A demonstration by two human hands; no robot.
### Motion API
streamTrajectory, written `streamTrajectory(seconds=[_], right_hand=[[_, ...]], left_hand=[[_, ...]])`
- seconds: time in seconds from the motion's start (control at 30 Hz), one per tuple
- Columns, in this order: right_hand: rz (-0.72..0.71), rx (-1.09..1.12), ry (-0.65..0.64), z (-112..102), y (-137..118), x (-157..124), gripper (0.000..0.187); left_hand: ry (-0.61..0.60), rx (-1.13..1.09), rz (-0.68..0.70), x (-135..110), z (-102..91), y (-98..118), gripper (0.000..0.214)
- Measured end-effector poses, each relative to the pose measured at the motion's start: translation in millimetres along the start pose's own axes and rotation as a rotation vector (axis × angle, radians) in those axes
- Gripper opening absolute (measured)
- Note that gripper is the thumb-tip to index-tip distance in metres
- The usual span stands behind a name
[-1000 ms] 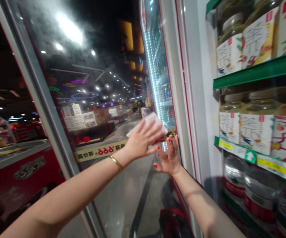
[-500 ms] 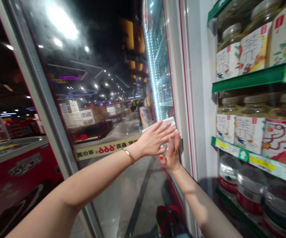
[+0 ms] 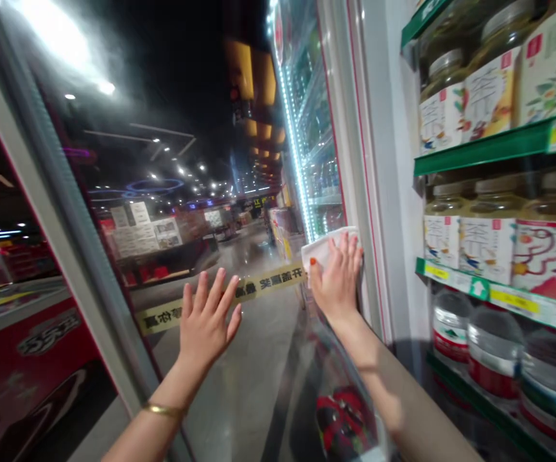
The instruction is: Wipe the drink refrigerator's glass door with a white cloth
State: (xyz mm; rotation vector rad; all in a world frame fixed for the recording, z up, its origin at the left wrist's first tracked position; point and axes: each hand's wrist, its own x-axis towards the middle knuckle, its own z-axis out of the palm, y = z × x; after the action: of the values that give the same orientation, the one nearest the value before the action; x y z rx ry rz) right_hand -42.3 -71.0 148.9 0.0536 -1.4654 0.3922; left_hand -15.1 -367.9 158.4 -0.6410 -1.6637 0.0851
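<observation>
Bottles (image 3: 492, 96) to the right of the glass panel (image 3: 244, 378), lined up on green-edged shelves (image 3: 480, 151), with contents mostly hidden behind white labels (image 3: 487, 247) (pale amber above them). Lower down, right of the panel, clear-topped jars (image 3: 494, 327) with red bands (image 3: 490, 364), too dim inside to read. Showing in the panel's right part, a lit display cabinet (image 3: 323, 160), blurred within. Over the panel's lower middle, left hand (image 3: 208, 327) spread wide and holding nothing, palm towards the glass, overlapping a yellow strip (image 3: 278, 279); contact not possible to tell. At the panel's right edge, right hand (image 3: 338, 279) opened flat over a white cloth (image 3: 323, 248), pinning it against the surface.
</observation>
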Motion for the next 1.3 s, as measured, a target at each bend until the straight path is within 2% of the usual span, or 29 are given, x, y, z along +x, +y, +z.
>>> streamTrajectory(seconds=[0.07, 0.13, 0.17, 0.23, 0.3, 0.37, 0.43, 0.5, 0.57, 0.63, 0.67, 0.73, 0.77, 0.8, 0.87, 0.93, 0.97, 1.0, 1.07, 1.13, 1.17, 1.2, 1.23, 1.3], right_hand=[[-0.070, 0.108, 0.033, 8.2, -33.5, 2.4, 0.073], [-0.196, 0.171, -0.035, 10.2, -59.4, -18.5, 0.080], [-0.263, 0.169, -0.094, 7.7, -63.8, -34.5, 0.084], [-0.329, 0.111, -0.206, -2.3, -51.3, -65.4, 0.090], [-0.234, 0.032, -0.260, -12.6, -20.8, -78.2, 0.094], [-0.062, -0.018, -0.247, -16.0, 3.5, -66.0, 0.090], [0.044, -0.035, -0.182, -9.5, 2.0, -40.1, 0.084], [0.023, -0.035, -0.122, 3.1, -25.3, -20.4, 0.083], [-0.133, -0.014, -0.129, 13.3, -60.2, -20.7, 0.088], [-0.393, 0.023, -0.194, 13.9, -78.7, -38.3, 0.092], [-0.520, 0.036, -0.224, 10.6, -76.8, -48.1, 0.091], [-0.674, 0.041, -0.258, 1.3, -51.6, -54.8, 0.089], [-0.666, 0.027, -0.257, -2.0, -32.6, -47.4, 0.089], [-0.590, 0.004, -0.240, -2.8, -13.7, -32.3, 0.091], [-0.307, -0.049, -0.159, 3.7, 11.1, 13.0, 0.095], [-0.070, -0.071, -0.069, 15.8, 8.8, 55.0, 0.096], [-0.052, -0.062, -0.058, 20.7, -1.0, 66.5, 0.094], [-0.126, -0.040, -0.086, 23.3, -13.7, 69.6, 0.091], [-0.485, 0.026, -0.239, 21.0, -36.2, 55.2, 0.078], [-0.915, 0.102, -0.412, 11.5, -40.2, 33.3, 0.064], [-1.039, 0.125, -0.457, 6.3, -33.0, 29.2, 0.060], [-1.071, 0.132, -0.464, 2.5, -21.3, 33.6, 0.059], [-1.021, 0.124, -0.439, 1.4, -7.4, 47.3, 0.064], [-0.710, 0.058, -0.301, 8.9, 14.6, 95.1, 0.084]], left_hand=[[0.003, 0.033, -0.010, -1.5, -8.0, 1.9, 0.084], [0.041, 0.028, 0.005, -2.7, -14.2, 4.7, 0.086], [0.066, 0.008, 0.011, -4.9, -17.3, 4.8, 0.087], [0.083, -0.019, -0.020, -14.9, -23.1, 1.7, 0.088], [0.056, 0.011, -0.103, -32.7, -26.3, -3.7, 0.088], [0.029, 0.067, -0.190, -53.8, -24.8, -8.9, 0.088], [0.028, 0.088, -0.219, -71.5, -20.2, -12.7, 0.091], [0.016, 0.085, -0.220, -81.0, -15.5, -15.1, 0.092], [0.003, 0.086, -0.201, -82.3, -12.7, -16.3, 0.093], [0.008, 0.089, -0.186, -78.8, -11.0, -16.7, 0.092], [0.018, 0.086, -0.186, -76.7, -9.9, -16.7, 0.092], [0.039, 0.070, -0.204, -73.5, -6.5, -16.8, 0.091], [0.042, 0.059, -0.213, -72.7, -4.1, -17.1, 0.090], [0.040, 0.049, -0.214, -72.5, -1.4, -17.5, 0.091], [0.043, 0.040, -0.210, -73.0, 3.9, -19.0, 0.091], [0.054, 0.041, -0.212, -74.3, 8.2, -21.1, 0.092], [0.059, 0.042, -0.217, -74.9, 9.7, -22.3, 0.092], [0.058, 0.042, -0.219, -75.3, 10.8, -23.5, 0.092], [0.048, 0.044, -0.209, -75.5, 12.4, -25.5, 0.092], [0.055, 0.051, -0.196, -74.8, 13.5, -26.1, 0.092], [0.061, 0.058, -0.192, -74.2, 14.0, -25.8, 0.092], [0.067, 0.063, -0.189, -73.4, 14.4, -25.1, 0.092], [0.067, 0.065, -0.188, -72.5, 14.8, -24.3, 0.091], [0.063, 0.057, -0.194, -71.0, 15.5, -23.2, 0.091]])
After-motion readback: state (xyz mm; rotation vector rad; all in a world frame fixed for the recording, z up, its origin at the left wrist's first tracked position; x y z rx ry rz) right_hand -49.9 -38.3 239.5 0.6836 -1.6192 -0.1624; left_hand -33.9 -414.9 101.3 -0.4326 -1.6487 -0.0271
